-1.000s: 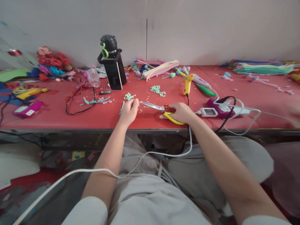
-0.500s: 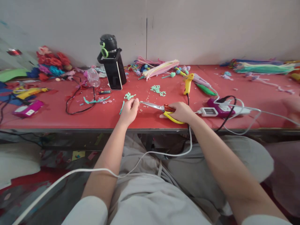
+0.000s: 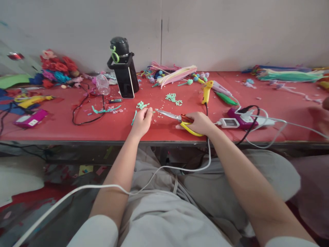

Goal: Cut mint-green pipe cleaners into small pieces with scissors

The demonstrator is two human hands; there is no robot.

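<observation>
My left hand (image 3: 142, 120) is closed in a pinch over the table. A mint-green pipe cleaner (image 3: 134, 118) shows beside it, with a small green tip poking past the fingertips, so the hand appears to grip it. In my right hand (image 3: 202, 123) are scissors (image 3: 168, 114) with yellow and red handles, their blades pointing left towards my left fingertips. A small gap separates the blade tips from those fingers. Just beyond my left hand lies a little pile of short green pieces (image 3: 141, 105). Another green pile (image 3: 173, 99) lies beyond the blades, and pale crumbs are scattered below it.
A black flask (image 3: 124, 75) stands behind, with a phone-like panel in front. A yellow glue gun (image 3: 206, 92) rests upright right of the piles. A purple power strip (image 3: 241, 118) with cables sits at right. Pipe cleaner bundles (image 3: 288, 74) lie at back right. Another person's hand (image 3: 326, 103) shows at the right edge.
The scissors have drawn slightly right, away from my left fingertips, and the green tip there shows more clearly. My left hand stays nearly still. The other person's hand at right has shifted.
</observation>
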